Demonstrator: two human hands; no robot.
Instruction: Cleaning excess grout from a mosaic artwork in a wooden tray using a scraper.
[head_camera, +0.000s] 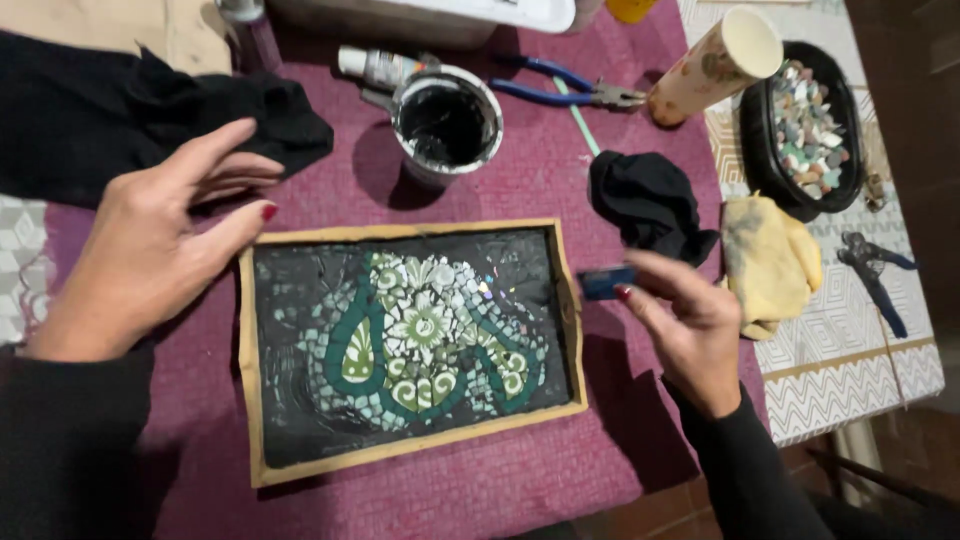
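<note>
— What's your right hand (690, 335) doing?

— Your fingers pinch a small dark blue scraper (607, 282), just right of the wooden mosaic tray (262, 420).

— And your left hand (165, 235)?

— It's spread flat, thumb touching the tray's far left corner. The tray lies near you on the purple cloth (560, 170), its tiles smeared with black grout.

— Farther out?

— A grout cup (447, 122), blue pliers (560, 90) and a black rag (650, 203).

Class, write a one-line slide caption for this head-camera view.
Left hand steadies a wooden mosaic tray smeared with black grout; right hand holds a small blue scraper.
</note>
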